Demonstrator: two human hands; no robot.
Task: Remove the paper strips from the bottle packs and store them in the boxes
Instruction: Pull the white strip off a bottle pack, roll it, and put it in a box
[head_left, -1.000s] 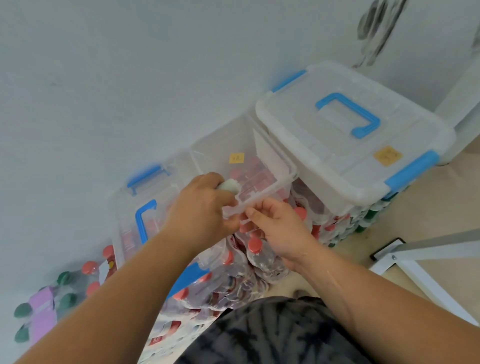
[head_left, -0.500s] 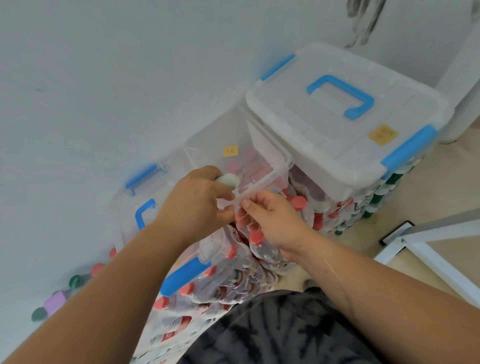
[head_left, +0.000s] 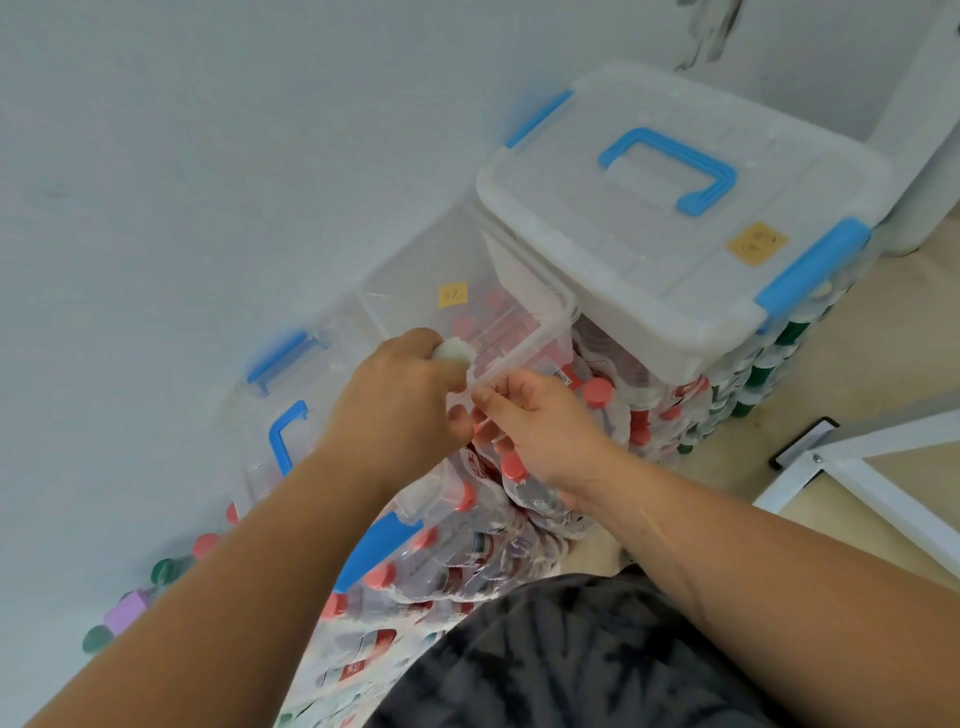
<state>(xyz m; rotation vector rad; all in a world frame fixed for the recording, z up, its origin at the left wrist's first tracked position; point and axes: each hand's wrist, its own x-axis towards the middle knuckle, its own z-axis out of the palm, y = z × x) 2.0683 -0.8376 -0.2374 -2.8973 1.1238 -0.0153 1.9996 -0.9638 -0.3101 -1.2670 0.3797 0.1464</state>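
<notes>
An open clear plastic box (head_left: 535, 306) with a yellow sticker stands on shrink-wrapped packs of red-capped bottles (head_left: 467, 551). My left hand (head_left: 400, 400) is closed around a small whitish wad (head_left: 452, 349) at the box's near rim. My right hand (head_left: 540, 426) is just beside it, fingers pinched at the wrap of a bottle pack under the rim; what it pinches is hidden. The two hands touch.
A larger closed box with a blue handle (head_left: 670, 171) rests on green-capped bottle packs (head_left: 753, 395) at the right. A clear lid with blue clips (head_left: 283, 358) leans at the left. A white frame (head_left: 862, 467) stands at the right. A wall rises behind.
Both hands stay together at the box's near rim with little change; the camera has shifted slightly, so the boxes sit a little differently in view.
</notes>
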